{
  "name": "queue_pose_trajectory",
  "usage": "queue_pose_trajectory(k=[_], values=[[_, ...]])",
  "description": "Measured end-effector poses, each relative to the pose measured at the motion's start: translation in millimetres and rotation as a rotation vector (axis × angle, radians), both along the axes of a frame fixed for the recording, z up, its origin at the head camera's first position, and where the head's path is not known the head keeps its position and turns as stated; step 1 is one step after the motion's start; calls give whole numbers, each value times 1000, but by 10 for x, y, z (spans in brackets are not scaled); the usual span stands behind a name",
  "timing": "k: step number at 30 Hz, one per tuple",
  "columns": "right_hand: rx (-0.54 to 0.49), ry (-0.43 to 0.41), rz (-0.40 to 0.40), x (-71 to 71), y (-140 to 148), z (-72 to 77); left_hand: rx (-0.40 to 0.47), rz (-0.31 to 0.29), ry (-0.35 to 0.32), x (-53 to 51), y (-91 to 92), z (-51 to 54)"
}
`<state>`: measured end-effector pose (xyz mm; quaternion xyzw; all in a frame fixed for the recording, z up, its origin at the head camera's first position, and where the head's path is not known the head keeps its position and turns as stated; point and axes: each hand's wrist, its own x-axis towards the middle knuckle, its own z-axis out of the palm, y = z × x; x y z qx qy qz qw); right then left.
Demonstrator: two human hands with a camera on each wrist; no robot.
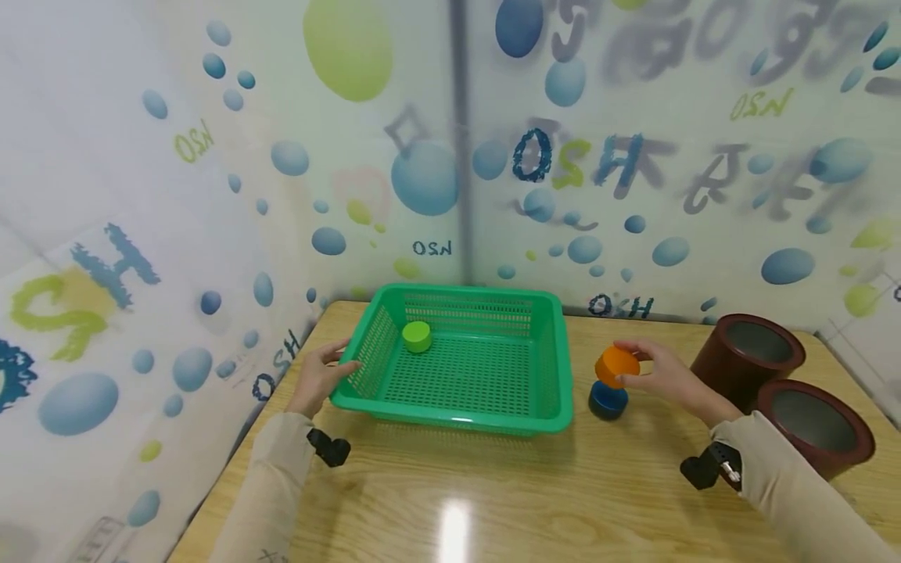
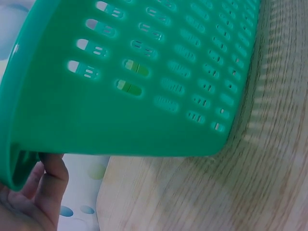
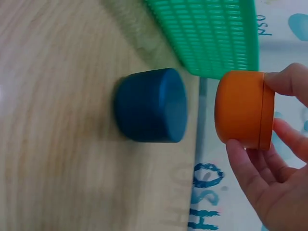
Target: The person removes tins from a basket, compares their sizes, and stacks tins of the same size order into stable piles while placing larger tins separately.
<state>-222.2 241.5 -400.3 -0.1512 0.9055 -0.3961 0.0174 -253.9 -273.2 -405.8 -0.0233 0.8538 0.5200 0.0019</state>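
My left hand (image 1: 320, 379) grips the left rim of a green plastic basket (image 1: 450, 422), thumb over the edge; in the left wrist view its fingers (image 2: 54, 180) curl beneath the rim. A small round lime-green container (image 1: 418, 337) sits inside, near the basket's back left corner. Right of the basket, my right hand (image 1: 658, 374) holds a small orange round container (image 3: 240, 110) between thumb and fingers; a seam runs round it near one end. It is raised off the table, just above and behind a dark blue round container (image 3: 149, 106) standing on the wood.
Two dark brown cylindrical pots (image 1: 756, 352) with grey tops stand at the table's right, close to my right forearm. The wooden table (image 1: 394, 500) meets a patterned curtain-like wall (image 1: 436, 156) behind and on the left.
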Motion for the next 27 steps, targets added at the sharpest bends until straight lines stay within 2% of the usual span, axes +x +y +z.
queue_pose_trajectory(k=[5, 12, 27], values=[[-34, -32, 20, 44, -2, -117, -9, -10, 8, 13, -22, 11], [11, 22, 47, 65, -22, -216, 10, -15, 7, 8, -2, 5], [-5, -4, 57, 109, -12, -235, 6, -11, 3, -1, 1, 4]])
